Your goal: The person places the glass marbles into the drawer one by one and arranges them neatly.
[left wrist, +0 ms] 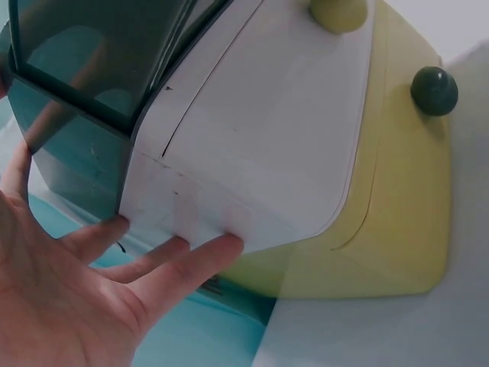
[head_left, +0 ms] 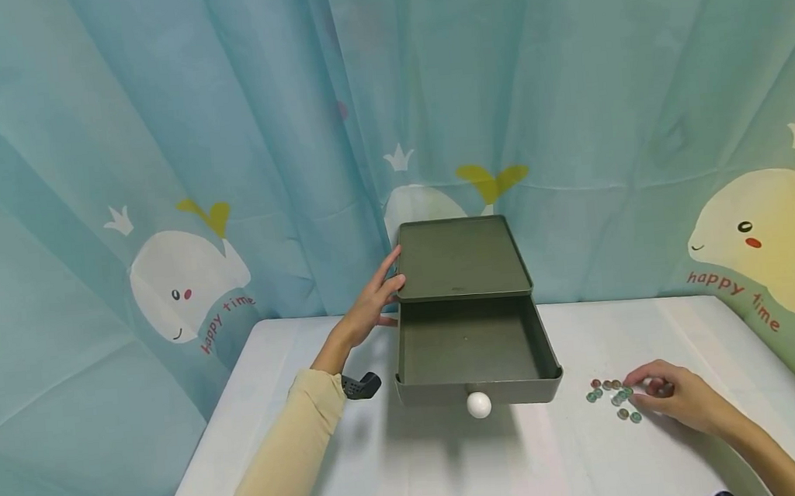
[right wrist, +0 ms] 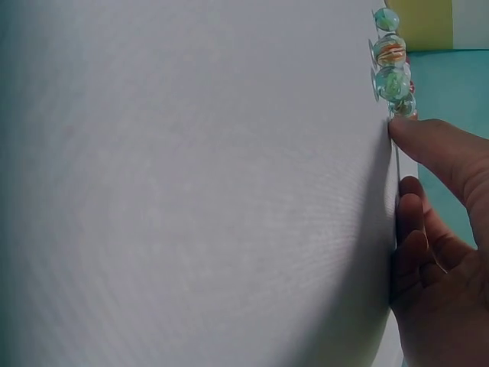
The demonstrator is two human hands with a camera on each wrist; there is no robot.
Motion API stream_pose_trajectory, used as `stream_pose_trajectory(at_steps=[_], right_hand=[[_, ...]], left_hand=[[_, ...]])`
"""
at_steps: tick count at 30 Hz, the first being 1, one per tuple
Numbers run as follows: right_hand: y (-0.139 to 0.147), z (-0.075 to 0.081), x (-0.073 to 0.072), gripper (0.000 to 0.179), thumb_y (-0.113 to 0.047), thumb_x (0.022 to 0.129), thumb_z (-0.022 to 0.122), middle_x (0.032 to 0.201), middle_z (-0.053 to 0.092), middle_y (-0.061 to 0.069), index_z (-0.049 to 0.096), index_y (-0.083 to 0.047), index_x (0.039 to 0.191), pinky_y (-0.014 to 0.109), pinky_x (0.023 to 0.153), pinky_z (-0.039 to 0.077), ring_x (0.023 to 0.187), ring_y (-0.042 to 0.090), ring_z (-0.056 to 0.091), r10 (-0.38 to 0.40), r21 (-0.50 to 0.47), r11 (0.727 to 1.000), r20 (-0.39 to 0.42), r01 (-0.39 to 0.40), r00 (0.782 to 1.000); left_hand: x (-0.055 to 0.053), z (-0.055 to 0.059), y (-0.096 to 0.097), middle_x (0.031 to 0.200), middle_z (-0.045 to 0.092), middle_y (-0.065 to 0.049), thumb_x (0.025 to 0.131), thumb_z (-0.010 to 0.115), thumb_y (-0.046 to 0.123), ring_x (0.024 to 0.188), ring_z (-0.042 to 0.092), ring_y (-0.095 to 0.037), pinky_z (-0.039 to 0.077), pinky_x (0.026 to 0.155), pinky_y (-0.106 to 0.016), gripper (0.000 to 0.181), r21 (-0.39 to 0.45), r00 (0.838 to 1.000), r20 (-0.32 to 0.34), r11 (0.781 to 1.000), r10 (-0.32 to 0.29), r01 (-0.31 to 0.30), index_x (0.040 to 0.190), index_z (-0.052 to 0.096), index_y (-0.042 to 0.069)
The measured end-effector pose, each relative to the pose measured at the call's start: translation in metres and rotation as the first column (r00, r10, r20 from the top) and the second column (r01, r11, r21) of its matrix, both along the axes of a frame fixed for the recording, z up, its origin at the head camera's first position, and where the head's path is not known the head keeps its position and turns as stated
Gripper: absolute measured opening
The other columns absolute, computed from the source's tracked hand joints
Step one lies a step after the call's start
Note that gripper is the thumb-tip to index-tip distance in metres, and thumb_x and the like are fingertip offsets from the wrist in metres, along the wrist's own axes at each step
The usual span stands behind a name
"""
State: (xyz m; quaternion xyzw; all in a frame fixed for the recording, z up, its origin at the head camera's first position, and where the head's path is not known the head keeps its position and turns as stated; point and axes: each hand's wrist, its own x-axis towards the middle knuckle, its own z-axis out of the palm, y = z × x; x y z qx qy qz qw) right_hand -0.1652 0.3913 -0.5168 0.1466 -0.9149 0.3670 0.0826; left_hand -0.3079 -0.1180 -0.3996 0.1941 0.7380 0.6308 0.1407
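A dark green drawer box (head_left: 464, 258) stands on the table with its top drawer (head_left: 480, 392) pulled out; a white knob (head_left: 479, 405) is on the drawer's front. My left hand (head_left: 368, 305) rests against the box's left side, fingers extended. In the left wrist view its fingertips (left wrist: 229, 243) touch the white drawer section (left wrist: 260, 138). Several glass marbles (head_left: 617, 400) lie loosely grouped on the table right of the box. At their right edge is my right hand (head_left: 682, 397), thumb and forefinger around one marble; whether they pinch it cannot be told.
Below the white section sits a yellow drawer section (left wrist: 409, 183) with a dark green knob (left wrist: 434, 91). A white cloth covers the table (head_left: 256, 415). Behind it hangs a blue-green curtain (head_left: 276, 133) printed with whales.
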Motion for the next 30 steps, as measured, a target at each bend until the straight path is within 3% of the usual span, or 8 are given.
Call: stream_pose_trajectory(at_steps=[18,25,30], right_hand=[[-0.002,0.005,0.002,0.021,-0.001,0.081,0.082,0.083,0.055,-0.008,0.074,-0.013,0.096,0.024,0.059,0.04,0.07,0.002,0.048,-0.001,0.037,0.999,0.016,0.001,1.0],[-0.002,0.01,0.0,0.018,-0.006,0.084,0.082,0.085,0.058,-0.006,0.073,-0.012,0.098,0.025,0.059,0.044,0.071,0.002,0.051,-0.009,0.064,0.998,0.118,0.001,0.993],[0.0,0.018,-0.004,0.016,-0.007,0.085,0.08,0.088,0.065,-0.005,0.072,-0.01,0.098,0.025,0.06,0.047,0.074,0.0,0.055,0.035,0.078,0.996,0.157,-0.048,0.987]], left_hand=[[0.001,0.0,0.0,0.17,0.01,0.001,0.103,0.046,0.052,0.145,0.033,-0.051,0.046,0.097,-0.069,0.063,-0.006,1.0,-0.018,1.0,-0.003,0.003,0.159,0.018,0.056],[0.001,-0.002,0.0,0.171,0.012,0.001,0.102,0.047,0.054,0.144,0.036,-0.049,0.048,0.096,-0.068,0.064,-0.002,1.0,-0.017,1.0,0.006,-0.006,0.159,0.019,0.056],[0.0,-0.002,-0.001,0.17,0.012,0.0,0.102,0.047,0.054,0.144,0.036,-0.049,0.048,0.096,-0.068,0.063,-0.002,1.0,-0.015,1.0,0.002,-0.002,0.158,0.019,0.057]])
